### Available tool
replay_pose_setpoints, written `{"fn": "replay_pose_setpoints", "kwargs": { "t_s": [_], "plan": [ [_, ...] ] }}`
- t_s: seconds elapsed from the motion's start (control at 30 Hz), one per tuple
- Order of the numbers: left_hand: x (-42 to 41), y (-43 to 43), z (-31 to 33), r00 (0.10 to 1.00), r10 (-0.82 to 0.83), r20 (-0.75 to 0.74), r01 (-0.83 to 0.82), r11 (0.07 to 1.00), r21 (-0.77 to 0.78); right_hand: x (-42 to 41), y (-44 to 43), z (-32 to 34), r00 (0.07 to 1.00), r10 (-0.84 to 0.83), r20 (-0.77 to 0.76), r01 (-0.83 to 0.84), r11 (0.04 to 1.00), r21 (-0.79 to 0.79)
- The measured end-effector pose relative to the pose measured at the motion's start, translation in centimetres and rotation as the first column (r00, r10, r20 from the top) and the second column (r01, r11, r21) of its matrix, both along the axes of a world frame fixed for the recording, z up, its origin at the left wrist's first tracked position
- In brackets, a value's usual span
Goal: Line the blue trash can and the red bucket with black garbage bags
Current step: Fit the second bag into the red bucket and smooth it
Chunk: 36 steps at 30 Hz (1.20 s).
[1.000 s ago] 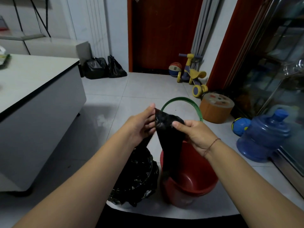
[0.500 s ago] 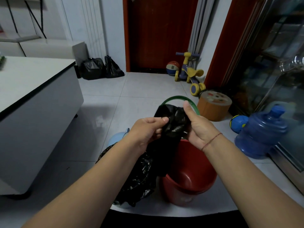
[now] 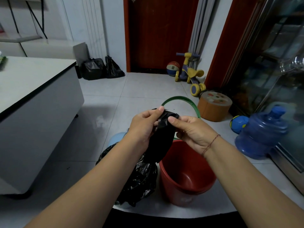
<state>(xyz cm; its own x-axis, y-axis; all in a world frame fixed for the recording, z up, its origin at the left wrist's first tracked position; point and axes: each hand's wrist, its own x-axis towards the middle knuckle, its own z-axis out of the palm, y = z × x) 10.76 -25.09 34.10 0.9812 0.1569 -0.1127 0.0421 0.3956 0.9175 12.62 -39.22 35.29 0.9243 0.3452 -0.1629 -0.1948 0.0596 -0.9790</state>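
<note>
Since left hand (image 3: pixel 144 123) and right hand (image 3: pixel 193 131) each pinch-grip the bag (image 3: pixel 162 143), mouth maybe stuck shut, yanking could rip it.

Our L hand (image 3: pixel 144 125): held up at frame centre, back toward us, thumb tip at 12 o'clock, fingers curled, pinching top of black garbage bag (image 3: pixel 162 142).
Our R hand (image 3: pixel 193 132): just beside L hand, at its 3 o'clock, back toward us, thumb pointing to 9 o'clock, fingers curled under, pinching same bag top.
L forearm: bare, enters from 7 o'clock.
R forearm: bare, enters from 5 o'clock.
R wrist: thin red cord (image 3: pixel 211 144) round it.
</note>
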Motion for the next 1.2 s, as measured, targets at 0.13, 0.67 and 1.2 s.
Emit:
{"fn": "replay_pose_setpoints", "kwargs": {
  "t_s": [0.13,0.67,1.2],
  "plan": [
    [0.1,-0.2,-0.2,1.0,0.016,0.002,-0.016,0.998,0.06,0.3,0.4,0.6,0.995,-0.077,-0.069,0.084,0.989,0.119],
    [-0.2,-0.2,-0.2,0.921,-0.263,0.288,0.088,0.86,0.503,1.1,-0.6,0.2,0.96,0.119,-0.254,-0.07,0.979,0.194],
    [1.7,2.7,-0.2,0.988,0.056,0.143,-0.065,0.996,0.054,3.7,-5.2,-0.2,0.893,0.154,-0.422,-0.012,0.947,0.321]
  ]
}}
